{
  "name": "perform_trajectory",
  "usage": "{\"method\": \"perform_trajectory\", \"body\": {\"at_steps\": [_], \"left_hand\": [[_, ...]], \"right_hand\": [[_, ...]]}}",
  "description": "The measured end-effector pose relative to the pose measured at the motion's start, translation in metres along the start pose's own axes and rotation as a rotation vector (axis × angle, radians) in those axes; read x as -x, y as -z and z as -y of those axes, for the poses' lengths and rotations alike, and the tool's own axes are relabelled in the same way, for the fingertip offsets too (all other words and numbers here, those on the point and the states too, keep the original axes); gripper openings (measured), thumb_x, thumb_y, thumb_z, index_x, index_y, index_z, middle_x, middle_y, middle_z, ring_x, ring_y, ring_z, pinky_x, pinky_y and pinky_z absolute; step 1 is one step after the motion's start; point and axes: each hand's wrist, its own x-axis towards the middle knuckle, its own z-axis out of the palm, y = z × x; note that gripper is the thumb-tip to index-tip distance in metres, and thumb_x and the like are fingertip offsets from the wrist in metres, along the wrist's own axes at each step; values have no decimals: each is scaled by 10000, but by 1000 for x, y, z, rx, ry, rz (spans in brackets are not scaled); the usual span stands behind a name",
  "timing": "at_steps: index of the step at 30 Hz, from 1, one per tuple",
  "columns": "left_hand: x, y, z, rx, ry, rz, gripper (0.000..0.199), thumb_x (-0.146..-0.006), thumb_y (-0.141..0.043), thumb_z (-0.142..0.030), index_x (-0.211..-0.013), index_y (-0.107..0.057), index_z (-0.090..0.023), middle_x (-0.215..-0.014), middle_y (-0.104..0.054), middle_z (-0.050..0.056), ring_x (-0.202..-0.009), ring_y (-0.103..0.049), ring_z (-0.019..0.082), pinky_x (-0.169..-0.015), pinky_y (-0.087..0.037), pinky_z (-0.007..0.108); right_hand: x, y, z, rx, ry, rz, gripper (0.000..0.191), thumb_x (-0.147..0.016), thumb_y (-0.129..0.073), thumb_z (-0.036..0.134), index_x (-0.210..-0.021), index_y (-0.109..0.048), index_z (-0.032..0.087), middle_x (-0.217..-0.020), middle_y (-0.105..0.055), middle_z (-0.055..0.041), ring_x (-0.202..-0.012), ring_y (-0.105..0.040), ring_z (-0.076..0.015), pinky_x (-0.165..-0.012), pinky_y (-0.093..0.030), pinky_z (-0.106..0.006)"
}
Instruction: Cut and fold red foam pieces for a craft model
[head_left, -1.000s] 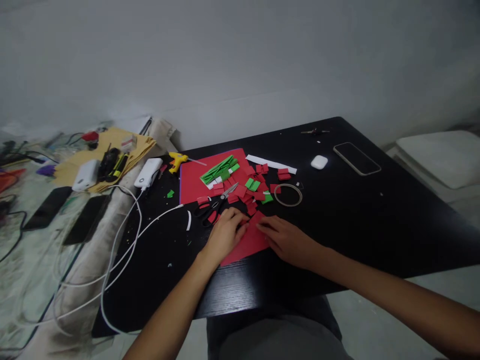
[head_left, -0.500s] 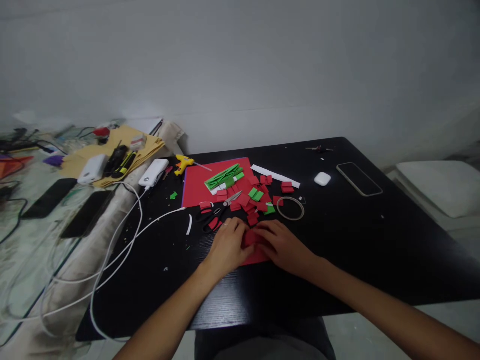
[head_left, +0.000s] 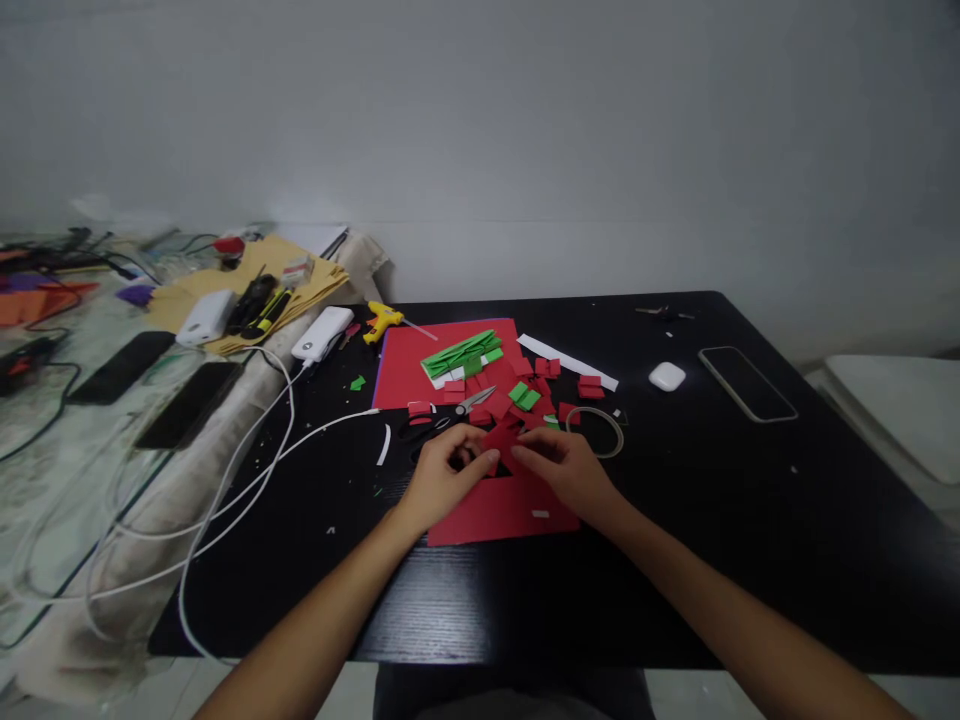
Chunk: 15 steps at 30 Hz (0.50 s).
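My left hand [head_left: 448, 472] and my right hand [head_left: 564, 470] pinch a small red paper piece [head_left: 504, 445] between them, thumbs toward me. Below them a red paper sheet [head_left: 487, 512] lies flat on the black table, with a small white strip [head_left: 540, 514] on it. Just beyond my hands is a heap of folded red paper pieces [head_left: 498, 404] with a few green folded pieces [head_left: 524, 396]. Scissors [head_left: 465, 406] lie by my left hand, their handles partly hidden. A roll of clear tape [head_left: 619, 432] is beside my right hand.
A yellow glue gun [head_left: 382, 321], a white power bank [head_left: 322, 335] and looping white cables [head_left: 289, 420] are at the left. Folded green strips [head_left: 461, 352] lie on red sheets [head_left: 405, 375]. A white earbud case [head_left: 667, 376] and a phone [head_left: 748, 384] are at the right.
My hands have lifted slightly from the red sheet and now hold a small red paper piece. More of the sheet and its white strip show. The camera view has shifted slightly.
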Motion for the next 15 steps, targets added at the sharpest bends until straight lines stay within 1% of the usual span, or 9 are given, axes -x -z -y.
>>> {"method": "perform_trajectory", "body": {"at_steps": [2, 5, 11, 15], "left_hand": [[0, -3, 4, 54, 51, -32, 255, -877, -702, -407, -942, -691, -160, -726, -627, -2, -636, -557, 128, -618, -438, 252], [0, -6, 6, 88, 80, -36, 275, -873, -701, -430, -908, -705, -157, -713, -631, 5, -633, -556, 132, -613, -436, 251], [4, -8, 5, 46, 73, 46, 269, -905, -686, -426, -919, -710, -159, -696, -626, -7, -628, -532, 119, -600, -409, 235], [6, -9, 3, 25, 65, 86, 250, -929, -659, -411, -912, -686, -163, -706, -604, -16, -645, -518, 120, -606, -407, 233]], "right_hand": [[-2, -3, -2, -86, -54, 18, 253, -804, -720, 430, -850, -750, 183, -818, -768, -43, -751, -698, -212, -707, -539, -318], [0, -7, -7, -167, -105, 55, 288, -779, -751, 458, -868, -738, 185, -836, -762, -36, -753, -686, -203, -717, -532, -315], [8, -9, -13, -179, -143, 117, 324, -819, -739, 491, -853, -743, 168, -795, -735, -28, -701, -645, -175, -661, -492, -284], [10, -9, -15, -137, -119, 95, 295, -825, -741, 461, -786, -729, 169, -716, -691, -4, -641, -589, -150, -610, -448, -262]]}}
